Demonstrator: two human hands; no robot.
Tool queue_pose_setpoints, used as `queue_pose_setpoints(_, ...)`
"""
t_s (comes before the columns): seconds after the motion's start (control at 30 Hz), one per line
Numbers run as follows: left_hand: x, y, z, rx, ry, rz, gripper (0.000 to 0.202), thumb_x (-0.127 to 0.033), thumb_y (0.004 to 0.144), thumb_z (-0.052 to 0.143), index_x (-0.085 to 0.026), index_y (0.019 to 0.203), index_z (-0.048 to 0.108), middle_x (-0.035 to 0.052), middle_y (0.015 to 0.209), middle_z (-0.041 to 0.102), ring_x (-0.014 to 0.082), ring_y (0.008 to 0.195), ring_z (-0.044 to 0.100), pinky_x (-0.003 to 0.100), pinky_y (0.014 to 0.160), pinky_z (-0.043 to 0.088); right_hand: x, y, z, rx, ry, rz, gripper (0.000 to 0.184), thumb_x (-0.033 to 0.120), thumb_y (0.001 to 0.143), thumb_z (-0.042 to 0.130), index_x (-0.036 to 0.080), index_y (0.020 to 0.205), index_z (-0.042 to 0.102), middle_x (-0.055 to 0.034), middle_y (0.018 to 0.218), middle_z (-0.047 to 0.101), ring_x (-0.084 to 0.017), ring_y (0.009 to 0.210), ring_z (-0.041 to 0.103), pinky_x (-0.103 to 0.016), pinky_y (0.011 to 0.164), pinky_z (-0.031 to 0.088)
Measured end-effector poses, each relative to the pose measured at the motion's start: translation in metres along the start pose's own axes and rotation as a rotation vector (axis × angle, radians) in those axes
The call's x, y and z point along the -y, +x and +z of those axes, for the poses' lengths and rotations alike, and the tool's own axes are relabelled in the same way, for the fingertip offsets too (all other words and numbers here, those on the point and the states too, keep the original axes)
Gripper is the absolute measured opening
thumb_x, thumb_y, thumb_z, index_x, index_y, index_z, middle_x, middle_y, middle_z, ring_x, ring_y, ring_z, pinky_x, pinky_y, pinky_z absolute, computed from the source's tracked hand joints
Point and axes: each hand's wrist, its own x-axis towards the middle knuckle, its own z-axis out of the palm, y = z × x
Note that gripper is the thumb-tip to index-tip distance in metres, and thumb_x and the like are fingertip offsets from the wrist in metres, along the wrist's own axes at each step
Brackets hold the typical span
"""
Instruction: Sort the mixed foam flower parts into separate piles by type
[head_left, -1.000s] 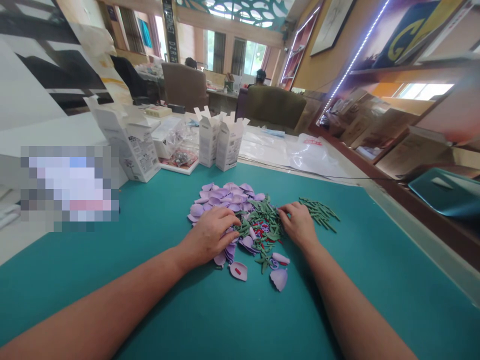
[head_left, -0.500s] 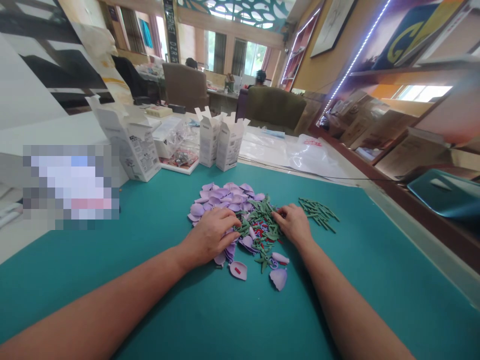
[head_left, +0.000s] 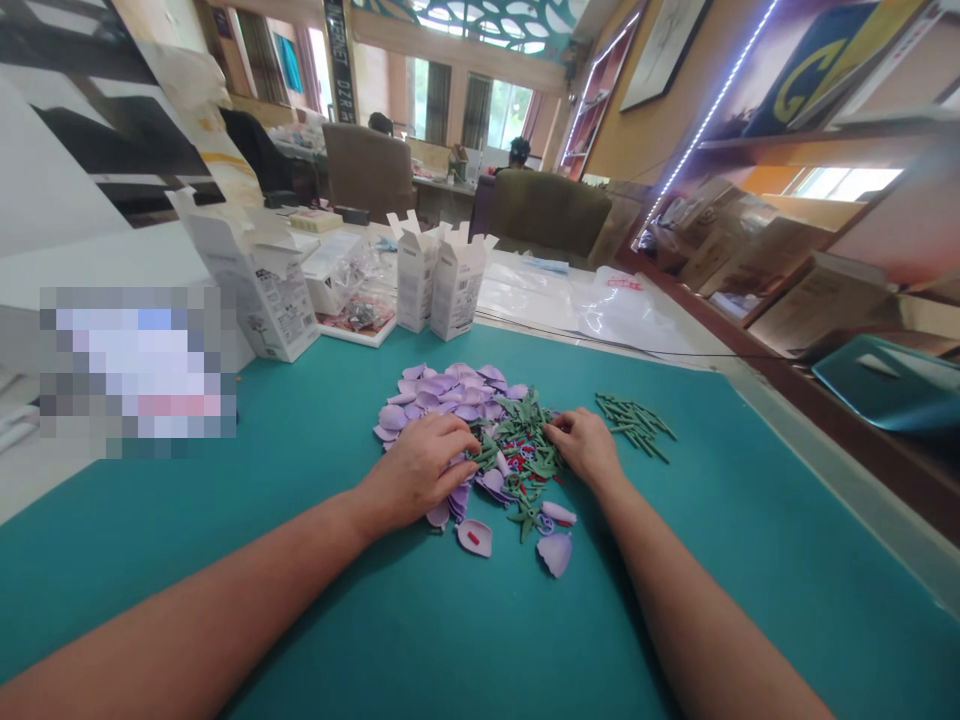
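Observation:
A pile of lilac plastic petals [head_left: 465,385] lies on the teal mat, with green leaf-shaped pieces [head_left: 527,418] along its right side. Small red and violet parts [head_left: 521,460] are mixed in among them. My left hand [head_left: 424,465] rests over the petals' near edge, fingers curved and thumb apart; its palm side is hidden. At the right edge of the green pieces, my right hand [head_left: 589,445] has its thumb and fingers pinched together; whatever is between them is too small to make out. Several green stems [head_left: 636,425] lie just beyond it.
A petal holding a red piece [head_left: 474,538] and another loose petal [head_left: 555,553] lie nearer me. Opened white boxes [head_left: 454,290] and a tray of bagged parts [head_left: 364,325] stand behind the mat [head_left: 375,640]. A teal glossy object [head_left: 885,385] sits at right.
My right hand's thumb and fingers have drawn slightly closer together. The left hand and the piles look unchanged apart from a slight camera shift.

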Motion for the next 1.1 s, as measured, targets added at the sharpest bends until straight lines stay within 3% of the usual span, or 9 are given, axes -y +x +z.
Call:
queue_pose_setpoints(0.57, -0.001, 0.0, -0.001, 0.004, 0.0, 0.006, 0.016, -0.028, 0.091, 0.05, -0.018, 0.094, 0.062, 0.0071, 0.103, 0.062, 0.0216, 0.096, 0.053, 0.038, 0.087, 0.041, 0.005, -0.002, 0.0, -0.057, 0.034, 0.044, 0.016, 0.031, 0.077, 0.06, 0.021, 0.066, 0.066, -0.0042, 0.076, 0.061, -0.018, 0.073, 0.053, -0.028, 0.064, 0.033)
queue_pose_setpoints(0.77, -0.002, 0.0, -0.003, 0.014, 0.002, -0.005, 0.016, -0.028, 0.091, 0.05, -0.018, 0.094, 0.062, 0.0072, 0.104, 0.062, 0.0218, 0.097, 0.053, 0.038, 0.088, 0.041, 0.002, -0.002, -0.002, -0.052, 0.131, 0.027, 0.015, 0.032, 0.076, 0.06, 0.021, 0.066, 0.065, -0.0024, 0.073, 0.058, -0.017, 0.071, 0.052, -0.028, 0.066, 0.035)
queue_pose_setpoints(0.9, -0.002, 0.0, -0.003, 0.02, 0.002, -0.013, 0.016, -0.027, 0.091, 0.05, -0.018, 0.095, 0.062, 0.0075, 0.105, 0.062, 0.0222, 0.098, 0.053, 0.038, 0.09, 0.04, 0.0, -0.001, -0.005, -0.117, 0.2, 0.007, 0.016, 0.033, 0.075, 0.058, 0.021, 0.067, 0.064, -0.0023, 0.071, 0.057, -0.018, 0.071, 0.051, -0.029, 0.067, 0.036)
queue_pose_setpoints(1.0, -0.001, 0.0, -0.003, 0.011, 0.01, -0.006, 0.016, -0.028, 0.091, 0.05, -0.018, 0.095, 0.062, 0.0072, 0.104, 0.062, 0.022, 0.098, 0.053, 0.038, 0.09, 0.04, -0.011, 0.001, -0.013, -0.189, 0.247, 0.04, 0.018, 0.035, 0.073, 0.057, 0.021, 0.065, 0.064, -0.0027, 0.069, 0.058, -0.018, 0.07, 0.051, -0.029, 0.066, 0.037)
queue_pose_setpoints(1.1, 0.0, 0.0, -0.002, 0.0, 0.024, -0.001, 0.017, -0.028, 0.091, 0.049, -0.018, 0.095, 0.062, 0.0074, 0.104, 0.062, 0.0222, 0.098, 0.053, 0.038, 0.089, 0.041, -0.038, 0.005, -0.024, -0.233, 0.248, 0.196, 0.019, 0.036, 0.07, 0.057, 0.02, 0.065, 0.064, -0.0042, 0.07, 0.061, -0.019, 0.068, 0.053, -0.03, 0.064, 0.038)
